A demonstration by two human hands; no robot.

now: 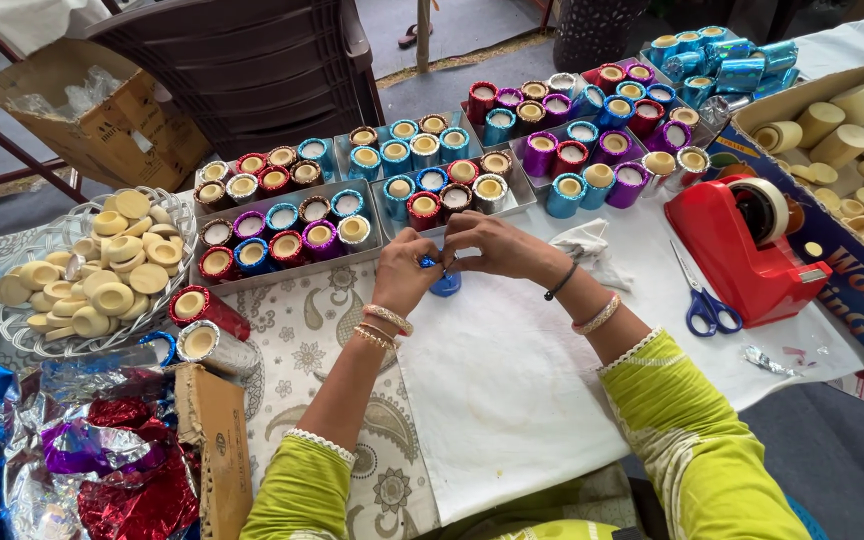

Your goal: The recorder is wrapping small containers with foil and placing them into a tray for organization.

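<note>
Tabletop (pixel 512 400) under a white cloth, with a paisley-print cloth showing at the near left. Far left, a dark plastic chair (pixel 252 60) with a cardboard carton (pixel 102 110) beside it.

Right edge — an open cardboard box (pixel 852 130) of bare cream wax cups. Just left of it a red tape dispenser (pixel 742 250), and blue-handled scissors (pixel 702 300) lying flat on the cloth near its base.

Across the far side, metal trays (pixel 292 235) packed with foil-wrapped candle cups in red, blue, purple and silver, all upright, wax showing at the top. A stack of blue foil rolls (pixel 732 60) at the far right.

Left, a clear patterned bowl (pixel 22 335) heaped with unwrapped cream cups. Near left corner, a crumpled pile of foil sheets (pixel 102 460) — silver, red, purple, blue. Two wrapped cups lie tipped on their sides between bowl and foil.

Centre: both hands meet just near of the trays, above the white cloth. Left hand (pixel 404 275) closed around a small blue-foil cup (pixel 442 278), bangles at the wrist. Right hand (pixel 497 245) pinches the same cup from the far side, fingertips pressed on the foil. Green sleeves with white trim. A crumpled white scrap (pixel 592 250) lies just right of the right wrist.
</note>
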